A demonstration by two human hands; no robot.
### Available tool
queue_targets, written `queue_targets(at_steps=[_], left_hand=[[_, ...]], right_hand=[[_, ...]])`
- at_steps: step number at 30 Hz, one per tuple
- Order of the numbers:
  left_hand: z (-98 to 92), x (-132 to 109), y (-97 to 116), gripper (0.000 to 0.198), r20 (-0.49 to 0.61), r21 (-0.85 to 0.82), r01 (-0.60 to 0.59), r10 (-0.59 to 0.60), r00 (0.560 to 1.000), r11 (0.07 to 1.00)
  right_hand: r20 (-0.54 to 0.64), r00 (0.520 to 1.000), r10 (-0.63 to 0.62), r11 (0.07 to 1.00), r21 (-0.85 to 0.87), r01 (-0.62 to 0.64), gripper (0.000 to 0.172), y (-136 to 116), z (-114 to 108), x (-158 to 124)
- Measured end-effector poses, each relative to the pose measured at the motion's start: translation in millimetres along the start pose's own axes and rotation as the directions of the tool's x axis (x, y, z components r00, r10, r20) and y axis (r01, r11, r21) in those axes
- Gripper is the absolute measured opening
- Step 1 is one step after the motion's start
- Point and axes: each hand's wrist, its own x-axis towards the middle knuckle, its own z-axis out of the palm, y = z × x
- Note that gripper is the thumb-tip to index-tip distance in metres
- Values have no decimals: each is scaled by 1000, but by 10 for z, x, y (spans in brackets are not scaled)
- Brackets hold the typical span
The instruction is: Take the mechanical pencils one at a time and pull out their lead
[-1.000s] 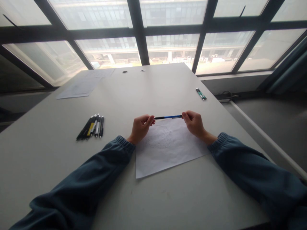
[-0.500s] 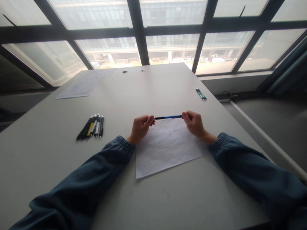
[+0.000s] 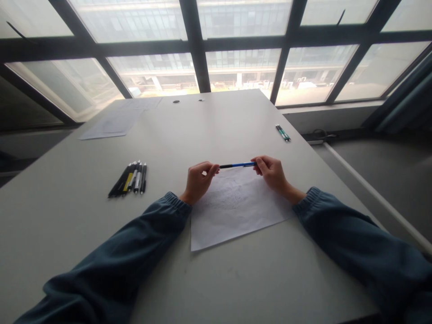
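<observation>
A blue pen [image 3: 238, 165] with a black grip is held level between my two hands, above the far edge of a sheet of paper. My left hand [image 3: 200, 179] pinches its black end with thumb and fingertips. At the other end, my right hand [image 3: 270, 172] is closed on the blue part, the thumb lying along the barrel. Beneath them the white paper [image 3: 232, 227] lies slightly askew, with faint scribbled marks on its upper half. Both wrists rest close to the sheet's sides.
Several black, silver and yellow pens [image 3: 130, 178] lie bunched on the white table [image 3: 202, 135] to the left. Two green pens [image 3: 282, 132] lie near the right edge. Loose papers [image 3: 111, 121] are at the far left, before large windows.
My right fingers have shifted slightly inward along the pen and now cover more of its blue end. My left fingers have moved a little at the black tip.
</observation>
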Motion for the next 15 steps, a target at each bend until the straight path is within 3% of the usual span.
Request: queue_targets(at_steps=[4, 10, 13, 15], left_hand=[[-14, -2, 53, 38, -25, 86, -76, 79, 997, 993], [12, 12, -6, 33, -26, 32, -113, 114, 993, 993], [26, 25, -39, 40, -45, 80, -210, 214, 976, 974], [28, 30, -43, 34, -45, 109, -264, 270, 962, 958]], right_hand=[[54, 999, 0, 999, 39, -2, 34, 25, 5, 5], [-7, 1000, -5, 999, 35, 5, 33, 22, -10, 8], [-7, 1000, 6, 999, 37, -5, 34, 21, -11, 8], [0, 1000, 9, 999, 34, -9, 33, 20, -7, 5]])
